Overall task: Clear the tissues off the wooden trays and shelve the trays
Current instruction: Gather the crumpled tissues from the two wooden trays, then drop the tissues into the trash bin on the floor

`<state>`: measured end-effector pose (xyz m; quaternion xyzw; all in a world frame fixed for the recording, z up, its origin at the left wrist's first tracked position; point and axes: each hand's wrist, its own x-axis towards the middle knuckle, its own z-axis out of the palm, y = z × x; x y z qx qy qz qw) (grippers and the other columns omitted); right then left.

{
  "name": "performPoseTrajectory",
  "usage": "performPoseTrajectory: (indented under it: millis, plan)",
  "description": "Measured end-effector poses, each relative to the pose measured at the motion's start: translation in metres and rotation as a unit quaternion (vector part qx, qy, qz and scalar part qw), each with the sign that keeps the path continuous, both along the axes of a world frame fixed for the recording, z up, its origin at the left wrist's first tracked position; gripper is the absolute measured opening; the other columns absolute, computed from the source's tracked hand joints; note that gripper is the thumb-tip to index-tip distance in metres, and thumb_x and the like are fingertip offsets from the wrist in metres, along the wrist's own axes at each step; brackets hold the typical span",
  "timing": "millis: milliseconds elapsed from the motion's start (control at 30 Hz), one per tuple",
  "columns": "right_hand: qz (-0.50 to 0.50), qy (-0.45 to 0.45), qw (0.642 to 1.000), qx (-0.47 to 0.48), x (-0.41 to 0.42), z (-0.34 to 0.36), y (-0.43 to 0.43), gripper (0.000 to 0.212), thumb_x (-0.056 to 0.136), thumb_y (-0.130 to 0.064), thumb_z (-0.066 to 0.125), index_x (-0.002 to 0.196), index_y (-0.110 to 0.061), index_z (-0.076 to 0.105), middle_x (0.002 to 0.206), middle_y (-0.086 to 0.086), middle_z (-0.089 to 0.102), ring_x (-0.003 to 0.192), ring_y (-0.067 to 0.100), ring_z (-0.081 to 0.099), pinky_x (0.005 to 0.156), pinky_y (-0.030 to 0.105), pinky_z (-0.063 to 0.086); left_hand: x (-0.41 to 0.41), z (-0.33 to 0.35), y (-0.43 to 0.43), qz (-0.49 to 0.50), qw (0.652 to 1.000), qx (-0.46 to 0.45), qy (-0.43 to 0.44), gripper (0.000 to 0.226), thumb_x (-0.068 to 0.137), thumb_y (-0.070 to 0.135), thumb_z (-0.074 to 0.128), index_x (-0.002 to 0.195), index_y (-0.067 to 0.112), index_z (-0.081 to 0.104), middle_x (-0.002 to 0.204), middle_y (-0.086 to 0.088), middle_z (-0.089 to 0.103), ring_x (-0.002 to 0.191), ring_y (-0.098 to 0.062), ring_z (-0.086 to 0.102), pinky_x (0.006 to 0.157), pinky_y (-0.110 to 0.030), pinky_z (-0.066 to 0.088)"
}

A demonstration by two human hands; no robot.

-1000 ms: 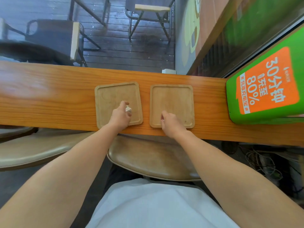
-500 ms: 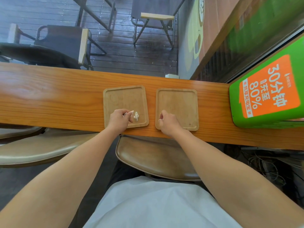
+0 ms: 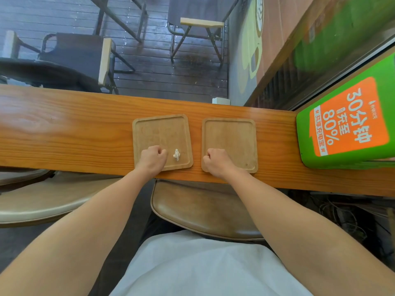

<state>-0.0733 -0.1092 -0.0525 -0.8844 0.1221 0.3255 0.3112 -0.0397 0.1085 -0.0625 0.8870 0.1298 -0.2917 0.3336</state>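
Note:
Two square wooden trays lie side by side on the long wooden counter (image 3: pixel 64 129). On the left tray (image 3: pixel 160 131) a small crumpled white tissue (image 3: pixel 176 154) rests near its front right corner. My left hand (image 3: pixel 152 158) is a closed fist on that tray's front edge, just left of the tissue and apart from it. The right tray (image 3: pixel 229 135) shows a bare surface. My right hand (image 3: pixel 214 160) is a closed fist at that tray's front left corner; whether it grips the rim is hidden.
A green and orange box (image 3: pixel 346 124) stands on the counter at the right. Two padded stools (image 3: pixel 205 210) sit under the counter's near edge. Beyond the counter are folding chairs (image 3: pixel 198 33) on a dark plank floor.
My left hand let go of the tissue, which now lies on the left tray, and drew back to the left into a fist. The right hand stayed at the right tray's corner.

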Motion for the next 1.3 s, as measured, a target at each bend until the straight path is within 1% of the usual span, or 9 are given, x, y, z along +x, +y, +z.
performPoseTrajectory:
  millis: [100,233,367,533,667,767,867,1000,1300]
  plan:
    - [-0.003,0.006,1.000,-0.018,-0.004,-0.001,-0.010,0.022,0.091,-0.023,0.041,0.071,-0.018,0.047,0.081,0.008,0.057,0.071,0.025,0.054,0.063,0.039,0.049,0.001,-0.001,-0.014,-0.097,0.992,0.076,-0.041,0.031,0.098,0.039,0.044,0.087,0.013,0.058,0.080,-0.007,0.062,0.071,-0.024,0.060,0.063,-0.039,0.052]
    - [-0.013,0.021,0.999,-0.040,-0.015,-0.002,-0.026,0.021,0.093,-0.024,0.040,0.074,-0.017,0.047,0.087,0.010,0.059,0.076,0.028,0.056,0.069,0.042,0.051,0.002,-0.010,-0.035,-0.134,0.986,0.088,-0.050,0.015,0.099,0.018,0.042,0.109,0.009,0.049,0.097,-0.013,0.058,0.081,-0.029,0.057,0.068,-0.043,0.051]
    - [-0.040,0.028,0.997,-0.052,-0.030,0.002,-0.043,0.020,0.095,-0.024,0.038,0.081,-0.016,0.050,0.089,0.009,0.058,0.077,0.026,0.056,0.067,0.039,0.051,0.000,-0.019,-0.047,-0.155,0.983,0.093,-0.023,0.019,0.099,0.013,0.043,0.117,0.008,0.040,0.108,-0.018,0.053,0.087,-0.031,0.053,0.068,-0.040,0.042]
    - [-0.107,0.024,0.990,-0.087,-0.055,0.014,-0.065,0.025,0.096,-0.024,0.039,0.072,-0.019,0.045,0.085,0.007,0.054,0.073,0.025,0.052,0.058,0.034,0.040,0.001,-0.025,-0.061,-0.241,0.959,0.149,0.019,0.031,0.095,-0.001,0.046,0.124,0.006,0.036,0.120,-0.025,0.046,0.101,-0.044,0.055,0.071,-0.043,0.043]
    - [-0.182,0.028,0.977,-0.111,-0.081,0.028,-0.069,0.022,0.096,-0.025,0.039,0.080,-0.015,0.048,0.090,0.010,0.057,0.078,0.028,0.055,0.061,0.035,0.041,0.009,-0.024,-0.065,-0.310,0.933,0.179,0.034,0.039,0.090,-0.008,0.044,0.128,0.001,0.036,0.121,-0.025,0.048,0.105,-0.044,0.054,0.073,-0.043,0.044]
    - [-0.227,0.035,0.966,-0.122,-0.097,0.041,-0.058,0.028,0.098,-0.030,0.039,0.085,-0.011,0.054,0.094,0.012,0.060,0.080,0.030,0.057,0.060,0.035,0.041,0.021,-0.019,-0.063,-0.371,0.911,0.179,0.021,0.028,0.094,0.003,0.047,0.121,-0.002,0.043,0.117,-0.025,0.051,0.106,-0.043,0.055,0.075,-0.042,0.044]
    - [-0.265,0.025,0.953,-0.144,-0.117,0.056,-0.043,0.030,0.098,-0.033,0.040,0.080,-0.013,0.055,0.087,0.007,0.058,0.076,0.027,0.056,0.057,0.034,0.038,0.019,-0.009,-0.065,-0.411,0.901,0.136,-0.027,0.016,0.100,0.020,0.041,0.101,0.005,0.045,0.095,-0.017,0.054,0.088,-0.037,0.056,0.070,-0.042,0.045]
    - [-0.320,-0.025,0.932,-0.168,-0.135,0.082,-0.031,0.030,0.099,-0.032,0.040,0.074,-0.017,0.049,0.081,0.003,0.054,0.071,0.023,0.054,0.056,0.036,0.043,0.016,0.017,-0.089,-0.480,0.866,0.119,-0.071,0.043,0.103,0.037,0.033,0.076,0.009,0.051,0.086,-0.017,0.062,0.072,-0.031,0.056,0.063,-0.037,0.044]
    - [-0.428,-0.060,0.876,-0.212,-0.221,0.098,-0.066,0.018,0.100,-0.024,0.042,0.093,-0.011,0.052,0.104,0.012,0.060,0.085,0.030,0.057,0.068,0.040,0.045,-0.058,0.073,-0.206,-0.602,0.788,0.003,-0.132,0.042,0.101,0.032,0.041,0.077,0.004,0.060,0.077,-0.015,0.063,0.070,-0.033,0.061,0.060,-0.037,0.049]
